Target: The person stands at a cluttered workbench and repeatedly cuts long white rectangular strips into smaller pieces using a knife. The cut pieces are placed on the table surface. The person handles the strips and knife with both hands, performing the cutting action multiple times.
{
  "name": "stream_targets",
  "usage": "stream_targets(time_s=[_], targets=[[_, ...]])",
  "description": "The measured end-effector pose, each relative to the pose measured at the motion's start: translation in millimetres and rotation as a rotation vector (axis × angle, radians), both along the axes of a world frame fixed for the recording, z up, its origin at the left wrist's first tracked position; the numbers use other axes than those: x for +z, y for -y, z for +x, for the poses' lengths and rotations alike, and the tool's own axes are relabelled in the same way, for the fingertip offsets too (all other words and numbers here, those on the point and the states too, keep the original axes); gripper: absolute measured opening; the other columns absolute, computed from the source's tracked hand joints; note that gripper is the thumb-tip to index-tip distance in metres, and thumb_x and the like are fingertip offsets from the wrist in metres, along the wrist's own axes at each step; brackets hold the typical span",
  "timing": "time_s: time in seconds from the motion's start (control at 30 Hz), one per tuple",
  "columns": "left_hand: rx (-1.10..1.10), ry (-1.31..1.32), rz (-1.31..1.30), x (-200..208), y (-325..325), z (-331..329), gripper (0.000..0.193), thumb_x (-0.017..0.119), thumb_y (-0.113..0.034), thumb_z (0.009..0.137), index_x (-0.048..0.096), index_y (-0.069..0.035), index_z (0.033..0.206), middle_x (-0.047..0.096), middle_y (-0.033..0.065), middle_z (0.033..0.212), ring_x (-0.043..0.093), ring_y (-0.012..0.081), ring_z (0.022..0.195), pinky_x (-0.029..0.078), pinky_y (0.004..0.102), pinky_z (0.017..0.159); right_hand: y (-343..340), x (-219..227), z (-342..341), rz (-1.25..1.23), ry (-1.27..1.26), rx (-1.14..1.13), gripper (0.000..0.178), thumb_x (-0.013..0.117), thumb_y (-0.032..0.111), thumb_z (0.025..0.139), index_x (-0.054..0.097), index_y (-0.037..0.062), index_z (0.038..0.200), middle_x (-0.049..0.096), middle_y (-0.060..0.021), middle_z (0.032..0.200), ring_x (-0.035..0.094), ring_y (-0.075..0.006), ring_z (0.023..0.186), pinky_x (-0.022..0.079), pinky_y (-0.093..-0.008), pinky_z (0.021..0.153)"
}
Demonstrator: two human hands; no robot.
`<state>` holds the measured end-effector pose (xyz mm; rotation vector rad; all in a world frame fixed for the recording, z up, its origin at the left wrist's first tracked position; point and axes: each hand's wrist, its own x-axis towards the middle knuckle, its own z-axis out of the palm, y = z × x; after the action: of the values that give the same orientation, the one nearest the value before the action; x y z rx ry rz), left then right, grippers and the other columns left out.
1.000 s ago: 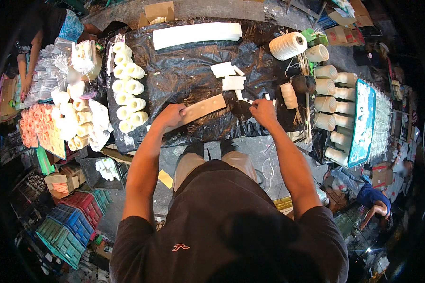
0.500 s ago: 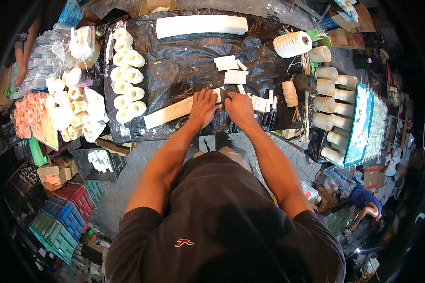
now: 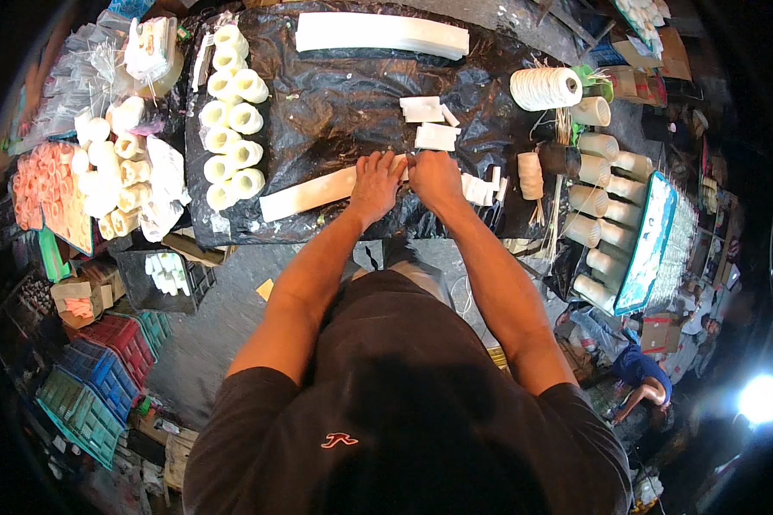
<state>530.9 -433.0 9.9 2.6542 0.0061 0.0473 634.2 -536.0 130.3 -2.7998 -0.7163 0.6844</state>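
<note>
A long cream-white strip [image 3: 311, 196], flat and slightly curved, lies slantwise near the table's front edge. My left hand [image 3: 376, 187] presses down over its right part, fingers bent across it and holding it against the table. Close beside it, my right hand [image 3: 435, 182] is closed in a fist at the strip's right end. A thin dark blade shows at its fingers, mostly hidden. Short white pieces [image 3: 438, 136] lie in small stacks beyond my right hand. More cut pieces [image 3: 479, 189] sit just right of it.
Black plastic sheeting [image 3: 318, 112] covers the table. A stack of long white strips [image 3: 382, 34] lies at the back. Hollow pale candles [image 3: 234, 154] stand in rows at left. A twine spool [image 3: 544, 88] and cream cylinders [image 3: 588, 202] stand at right. Crates [image 3: 103, 369] sit lower left; another person [image 3: 642, 378] bends lower right.
The view has shifted slightly. My right hand has come closer to my left hand and a little farther forward over the strip's end. My left hand still presses on the strip.
</note>
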Motion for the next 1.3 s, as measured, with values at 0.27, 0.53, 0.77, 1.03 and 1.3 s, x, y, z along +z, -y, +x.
stream_targets(time_s=[0.27, 0.53, 0.77, 1.03, 1.3], targets=[[0.002, -0.052, 0.014, 1.8, 0.9, 2.4, 0.054, 0.067, -0.020, 0.088, 0.056, -0.012, 0.141, 0.050, 0.0165, 0.140, 0.042, 0.0371, 0.132, 0.029, 0.0542, 0.110, 0.9, -27.3, -0.9, -0.016, -0.034, -0.065, 0.021, 0.064, 0.018, 0.083, 0.079, 0.0077, 0.094, 0.071, -0.0271, 0.088, 0.071, -0.0444, 0.083, 0.058, -0.0510, 0.081], [0.019, 0.068, -0.136, -4.7, -11.3, -10.5, 0.052, 0.069, -0.014, 0.086, 0.055, -0.003, 0.134, 0.051, 0.0194, 0.138, 0.045, 0.0397, 0.129, 0.032, 0.0557, 0.111, 25.8, -6.1, 15.6, 0.128, -0.033, -0.144, 0.031, 0.063, 0.019, 0.082, 0.077, 0.0036, 0.104, 0.071, -0.0286, 0.091, 0.070, -0.0445, 0.087, 0.056, -0.0498, 0.088], [0.010, 0.087, -0.140, -0.8, -13.1, -9.3, 0.055, 0.069, -0.013, 0.084, 0.055, -0.003, 0.136, 0.051, 0.0199, 0.137, 0.044, 0.0401, 0.130, 0.032, 0.0545, 0.113, 2.6, -6.6, -4.2, 0.094, -0.028, -0.062, 0.025, 0.062, 0.019, 0.081, 0.077, 0.0025, 0.091, 0.071, -0.0267, 0.085, 0.071, -0.0452, 0.082, 0.057, -0.0518, 0.082], [0.010, 0.086, -0.098, -2.9, -13.0, -6.1, 0.055, 0.068, -0.012, 0.084, 0.055, -0.003, 0.136, 0.052, 0.0198, 0.137, 0.044, 0.0402, 0.130, 0.030, 0.0553, 0.114, -2.8, -21.1, -4.6, 0.047, -0.054, -0.011, 0.027, 0.063, 0.020, 0.084, 0.078, 0.0047, 0.100, 0.071, -0.0269, 0.086, 0.071, -0.0440, 0.082, 0.057, -0.0513, 0.084], [-0.030, -0.015, 0.038, -0.1, -24.3, -25.0, 0.057, 0.066, -0.011, 0.084, 0.053, -0.002, 0.139, 0.050, 0.0189, 0.140, 0.043, 0.0394, 0.133, 0.027, 0.0558, 0.116, 6.6, 2.6, -2.3, 0.180, -0.038, -0.034, 0.027, 0.062, 0.017, 0.080, 0.077, 0.0013, 0.096, 0.071, -0.0290, 0.087, 0.071, -0.0441, 0.083, 0.057, -0.0502, 0.085]])
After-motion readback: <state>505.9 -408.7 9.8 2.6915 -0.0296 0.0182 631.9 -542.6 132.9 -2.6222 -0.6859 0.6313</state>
